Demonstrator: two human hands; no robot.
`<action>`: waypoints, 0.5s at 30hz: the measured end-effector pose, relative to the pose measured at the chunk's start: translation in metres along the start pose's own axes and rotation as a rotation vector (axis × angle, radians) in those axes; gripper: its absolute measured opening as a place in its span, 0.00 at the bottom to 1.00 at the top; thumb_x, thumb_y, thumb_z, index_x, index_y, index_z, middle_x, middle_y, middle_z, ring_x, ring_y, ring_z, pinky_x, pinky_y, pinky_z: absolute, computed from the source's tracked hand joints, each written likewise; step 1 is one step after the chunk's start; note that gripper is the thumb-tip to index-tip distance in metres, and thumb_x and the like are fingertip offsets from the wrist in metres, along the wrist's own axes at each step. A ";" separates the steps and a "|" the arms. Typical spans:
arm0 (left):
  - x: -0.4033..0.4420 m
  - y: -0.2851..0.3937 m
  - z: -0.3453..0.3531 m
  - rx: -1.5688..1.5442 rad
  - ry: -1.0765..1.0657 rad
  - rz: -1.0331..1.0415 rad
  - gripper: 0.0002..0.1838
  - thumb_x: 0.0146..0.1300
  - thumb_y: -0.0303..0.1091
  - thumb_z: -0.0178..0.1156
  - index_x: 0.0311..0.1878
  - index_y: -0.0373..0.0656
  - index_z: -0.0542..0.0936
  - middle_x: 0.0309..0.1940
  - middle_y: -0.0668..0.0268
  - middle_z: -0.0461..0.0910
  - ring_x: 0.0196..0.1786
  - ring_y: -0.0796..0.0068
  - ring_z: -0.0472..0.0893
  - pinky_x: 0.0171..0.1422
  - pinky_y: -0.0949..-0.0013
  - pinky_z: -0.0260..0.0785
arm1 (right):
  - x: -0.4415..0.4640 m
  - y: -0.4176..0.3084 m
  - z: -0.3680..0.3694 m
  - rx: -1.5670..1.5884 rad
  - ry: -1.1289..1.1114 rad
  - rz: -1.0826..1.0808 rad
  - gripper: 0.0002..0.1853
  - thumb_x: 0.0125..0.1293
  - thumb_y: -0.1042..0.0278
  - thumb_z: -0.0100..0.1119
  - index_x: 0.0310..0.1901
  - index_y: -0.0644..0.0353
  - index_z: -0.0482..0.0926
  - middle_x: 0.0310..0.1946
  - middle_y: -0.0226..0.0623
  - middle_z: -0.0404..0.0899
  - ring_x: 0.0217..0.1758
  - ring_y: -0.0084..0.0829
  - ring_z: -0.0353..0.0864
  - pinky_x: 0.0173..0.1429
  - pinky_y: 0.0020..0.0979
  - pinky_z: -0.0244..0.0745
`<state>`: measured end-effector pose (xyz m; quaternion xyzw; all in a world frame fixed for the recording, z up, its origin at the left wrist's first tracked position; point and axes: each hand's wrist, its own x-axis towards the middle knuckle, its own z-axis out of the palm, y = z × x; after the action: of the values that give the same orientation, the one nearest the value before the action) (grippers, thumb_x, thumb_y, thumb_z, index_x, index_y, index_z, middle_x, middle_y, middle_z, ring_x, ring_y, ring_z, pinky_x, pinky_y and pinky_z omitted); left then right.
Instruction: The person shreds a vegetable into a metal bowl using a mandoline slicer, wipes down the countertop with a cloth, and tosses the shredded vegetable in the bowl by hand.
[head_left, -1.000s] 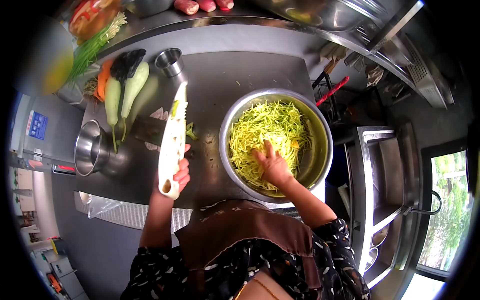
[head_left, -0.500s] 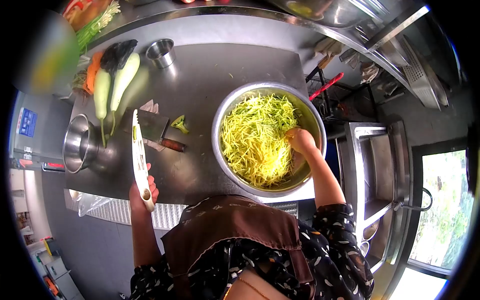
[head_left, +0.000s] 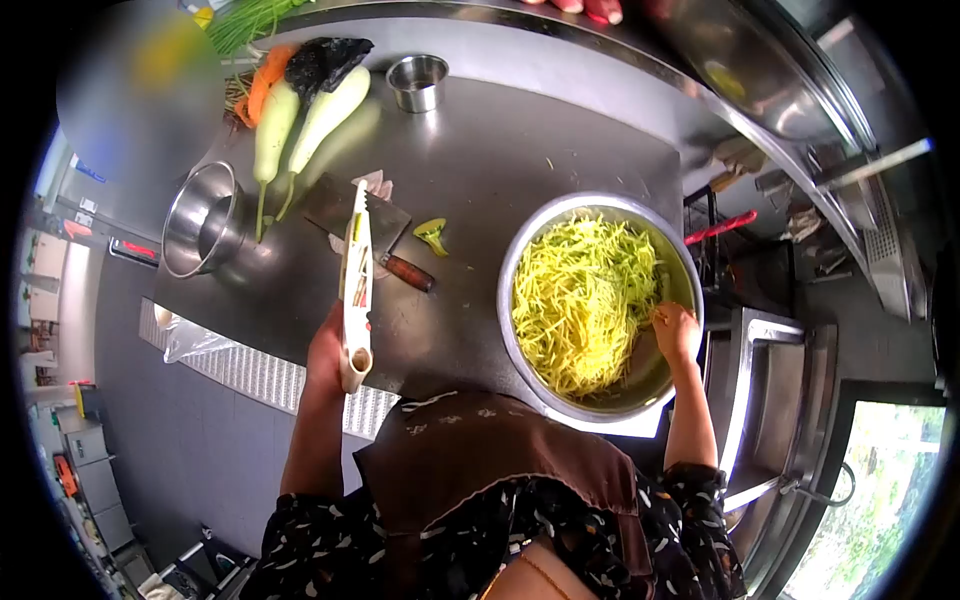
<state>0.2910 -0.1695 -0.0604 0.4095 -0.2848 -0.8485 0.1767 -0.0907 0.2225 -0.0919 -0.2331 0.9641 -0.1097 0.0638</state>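
Note:
My left hand (head_left: 326, 345) is closed round a white plastic grater (head_left: 357, 270), held upright and seen nearly edge-on above the table's front. Inside the large metal bowl (head_left: 508, 300) lies a heap of yellow-green vegetable shreds (head_left: 580, 300). My right hand (head_left: 677, 332) is at the bowl's right inner side, its fingers curled closed beside the shreds. Whatever they may hold is hidden. Behind the grater lies a cleaver with a wooden handle (head_left: 408, 273), its blade partly covered. A small green-yellow vegetable piece (head_left: 431, 236) rests to the right of the blade.
Two long pale green gourds (head_left: 272, 135) lie at the back left, with a black plastic bag (head_left: 328, 65) and orange carrots (head_left: 262, 85). A small steel pot (head_left: 417, 85) stands near the wall. A metal basin (head_left: 202, 222) sits at the left edge. A sink (head_left: 775, 400) is on the right.
The view has shifted, so the table's things appear further right or lower. My right hand has drawn toward the bowl's right wall, away from the shreds. The left hand still holds the grater.

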 end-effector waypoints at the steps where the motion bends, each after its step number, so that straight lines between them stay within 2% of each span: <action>1: -0.002 0.005 0.005 0.010 -0.061 0.011 0.21 0.67 0.53 0.52 0.46 0.44 0.77 0.25 0.68 0.75 0.23 0.79 0.75 0.25 0.74 0.69 | 0.007 -0.005 0.002 0.017 0.092 -0.072 0.12 0.59 0.60 0.61 0.37 0.60 0.81 0.34 0.46 0.82 0.34 0.43 0.82 0.40 0.37 0.75; 2: -0.005 0.006 0.008 0.008 -0.032 0.020 0.21 0.67 0.53 0.52 0.46 0.44 0.77 0.25 0.68 0.75 0.24 0.80 0.75 0.26 0.75 0.68 | 0.008 -0.032 -0.011 0.123 0.182 -0.046 0.11 0.61 0.61 0.59 0.37 0.60 0.81 0.31 0.47 0.81 0.32 0.42 0.83 0.38 0.38 0.75; 3: -0.006 0.009 0.007 0.015 -0.005 0.027 0.21 0.68 0.52 0.52 0.46 0.43 0.77 0.24 0.69 0.75 0.24 0.81 0.75 0.27 0.76 0.68 | 0.018 -0.046 -0.017 0.278 0.053 0.026 0.11 0.64 0.64 0.57 0.40 0.62 0.80 0.34 0.44 0.82 0.33 0.35 0.84 0.34 0.34 0.76; 5: 0.004 0.007 -0.011 0.000 -0.021 0.046 0.20 0.68 0.52 0.52 0.46 0.43 0.77 0.24 0.69 0.75 0.24 0.80 0.75 0.27 0.77 0.68 | 0.024 -0.106 -0.032 0.913 -0.117 0.043 0.14 0.66 0.66 0.55 0.48 0.65 0.78 0.38 0.40 0.82 0.34 0.29 0.84 0.32 0.27 0.77; 6: 0.005 0.006 -0.019 0.020 -0.014 0.057 0.20 0.68 0.52 0.51 0.46 0.44 0.77 0.24 0.69 0.75 0.23 0.79 0.75 0.25 0.76 0.68 | 0.028 -0.128 -0.035 0.899 -0.169 -0.034 0.16 0.66 0.66 0.55 0.51 0.66 0.76 0.40 0.40 0.82 0.35 0.28 0.84 0.33 0.26 0.77; 9: 0.004 0.011 -0.036 0.025 -0.042 0.083 0.20 0.70 0.52 0.47 0.47 0.46 0.75 0.23 0.67 0.74 0.19 0.77 0.74 0.20 0.75 0.67 | 0.049 -0.156 -0.042 0.745 -0.384 -0.116 0.24 0.68 0.63 0.54 0.61 0.67 0.68 0.51 0.43 0.78 0.37 0.29 0.84 0.36 0.25 0.78; 10: 0.000 0.016 -0.033 -0.043 0.040 0.053 0.20 0.71 0.52 0.44 0.48 0.46 0.74 0.23 0.67 0.74 0.18 0.76 0.73 0.18 0.74 0.66 | 0.054 -0.153 -0.046 0.773 -0.443 -0.063 0.22 0.67 0.61 0.56 0.57 0.67 0.72 0.47 0.43 0.80 0.37 0.29 0.84 0.35 0.25 0.78; 11: 0.002 0.016 -0.044 -0.065 0.031 0.088 0.20 0.71 0.50 0.44 0.53 0.45 0.72 0.25 0.67 0.74 0.18 0.77 0.73 0.18 0.74 0.66 | 0.061 -0.146 -0.048 0.803 -0.504 -0.008 0.21 0.66 0.59 0.58 0.53 0.67 0.76 0.43 0.43 0.82 0.37 0.29 0.84 0.35 0.25 0.79; 12: 0.005 0.017 -0.054 -0.068 0.012 0.096 0.21 0.71 0.49 0.44 0.56 0.44 0.70 0.25 0.67 0.74 0.17 0.79 0.71 0.17 0.75 0.65 | 0.078 -0.114 -0.031 0.701 -0.526 0.050 0.24 0.65 0.48 0.56 0.48 0.65 0.80 0.37 0.41 0.84 0.34 0.28 0.84 0.35 0.29 0.78; 13: 0.008 0.018 -0.063 -0.072 -0.001 0.107 0.22 0.71 0.48 0.43 0.59 0.43 0.69 0.24 0.68 0.73 0.16 0.80 0.70 0.16 0.76 0.63 | 0.084 -0.103 -0.033 0.157 -0.415 0.098 0.22 0.66 0.47 0.52 0.41 0.60 0.83 0.33 0.44 0.84 0.33 0.34 0.84 0.38 0.36 0.78; 15: 0.016 0.017 -0.076 -0.118 -0.060 0.091 0.24 0.71 0.46 0.43 0.63 0.42 0.65 0.23 0.70 0.69 0.15 0.84 0.65 0.15 0.77 0.58 | 0.075 -0.053 -0.016 -0.241 -0.058 -0.059 0.16 0.65 0.54 0.49 0.38 0.57 0.82 0.32 0.48 0.82 0.35 0.42 0.83 0.41 0.42 0.76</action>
<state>0.3434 -0.2167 -0.0975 0.3596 -0.2577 -0.8668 0.2303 -0.1367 0.1441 -0.0689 -0.2703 0.9608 0.0117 0.0598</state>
